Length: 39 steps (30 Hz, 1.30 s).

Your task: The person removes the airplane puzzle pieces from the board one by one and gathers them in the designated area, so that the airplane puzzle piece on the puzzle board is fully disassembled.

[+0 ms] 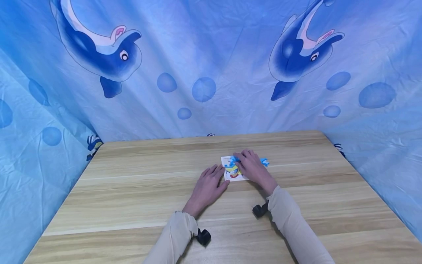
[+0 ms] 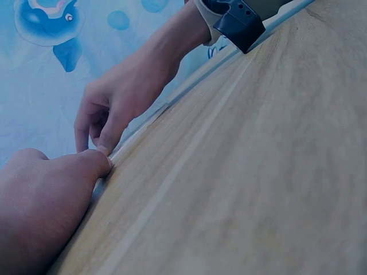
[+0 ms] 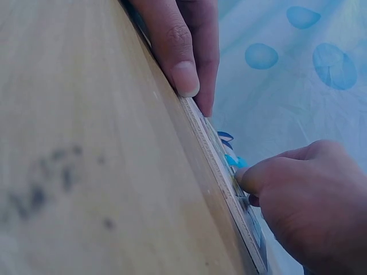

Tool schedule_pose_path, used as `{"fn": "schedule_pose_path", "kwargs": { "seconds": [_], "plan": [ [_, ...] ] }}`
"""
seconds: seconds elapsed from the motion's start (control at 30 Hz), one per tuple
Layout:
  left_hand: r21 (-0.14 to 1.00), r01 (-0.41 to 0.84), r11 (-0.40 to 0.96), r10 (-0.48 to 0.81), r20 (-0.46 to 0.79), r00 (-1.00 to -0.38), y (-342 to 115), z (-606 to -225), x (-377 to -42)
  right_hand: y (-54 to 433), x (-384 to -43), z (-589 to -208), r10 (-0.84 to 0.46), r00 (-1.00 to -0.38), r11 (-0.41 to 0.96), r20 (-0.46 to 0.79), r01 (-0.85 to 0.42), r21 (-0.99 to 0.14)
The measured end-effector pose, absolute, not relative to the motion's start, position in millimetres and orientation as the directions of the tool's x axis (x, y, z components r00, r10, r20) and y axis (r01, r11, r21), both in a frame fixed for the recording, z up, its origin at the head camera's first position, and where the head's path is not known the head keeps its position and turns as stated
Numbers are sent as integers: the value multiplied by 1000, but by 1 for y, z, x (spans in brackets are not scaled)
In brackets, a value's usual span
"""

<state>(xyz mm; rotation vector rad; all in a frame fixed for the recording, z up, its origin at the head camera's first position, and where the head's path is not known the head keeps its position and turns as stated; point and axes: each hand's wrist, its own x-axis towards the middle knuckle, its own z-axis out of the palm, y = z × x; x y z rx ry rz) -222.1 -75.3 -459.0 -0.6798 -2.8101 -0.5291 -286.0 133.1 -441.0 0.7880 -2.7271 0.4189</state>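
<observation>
A small jigsaw puzzle board (image 1: pixel 238 178) lies on the wooden table, white-bordered, with a yellow, red and blue picture partly filled in. My left hand (image 1: pixel 207 184) rests at the board's left edge, its fingers extended; in the right wrist view the left thumb (image 3: pixel 184 77) touches that edge. Over the board's upper part is my right hand (image 1: pixel 254 168), fingers bent down. It pinches a blue puzzle piece (image 3: pixel 236 161), which shows by the fingertips in the right wrist view. The right hand hides much of the board's right side.
Beyond the right hand, light-blue puzzle pieces (image 1: pixel 265 162) lie on the table (image 1: pixel 138 198). A blue curtain (image 1: pixel 237 110) with dolphins hangs behind the table's far edge. Black wrist cameras (image 1: pixel 203 237) sit on both sleeves.
</observation>
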Motion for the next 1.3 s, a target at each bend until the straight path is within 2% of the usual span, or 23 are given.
{"fn": "schedule_pose_path", "kwargs": {
  "seconds": [0.23,0.47,0.83,1.3],
  "plan": [
    [297,474,829,401,276,-874,-75,-459,-222,136,-287,-443,-501,-773,807,389,-580,-112],
    [300,472,829,400,272,-875,-74,-459,-222,142,-285,-443,-494,-767,806,409,-581,-116],
    [312,462,830,393,259,-882,-74,-460,-221,177,-276,-435,-423,-821,839,382,-514,-176],
    [318,470,824,395,273,-877,-75,-460,-222,237,-263,-432,-366,-846,871,388,-458,-175]
  ]
}}
